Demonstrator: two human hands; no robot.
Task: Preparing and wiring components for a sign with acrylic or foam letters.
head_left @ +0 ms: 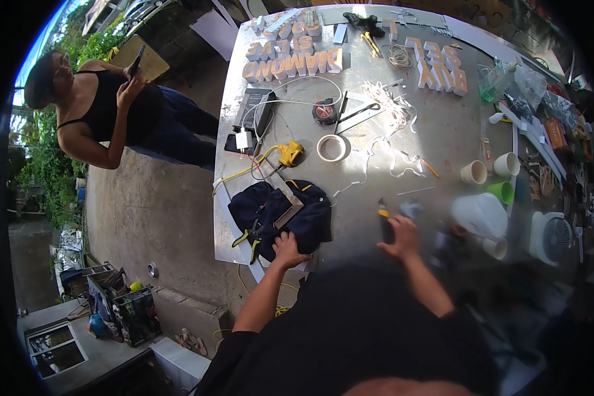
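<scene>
My left hand [288, 251] lies on the near edge of a dark blue cloth bundle [317, 221], fingers spread. On that bundle rest a small metal-edged block [288, 214] and yellow-green handled pliers [246, 239]. My right hand [404, 239] is at the table's near side, its thumb and fingers around a black and yellow utility knife [385, 221]. The grip is partly blurred. Beyond the bundle are a yellow tool [290, 154], a roll of tape [332, 148] and a red and black tape measure [324, 111].
Block letters [442, 66] stand along the far side of the metal table [369, 185]. Cups [506, 164], a white jug [480, 216] and a small fan [552, 238] crowd the right. A cable [297, 79] loops across the left. Another person [119, 105] stands left, holding a phone.
</scene>
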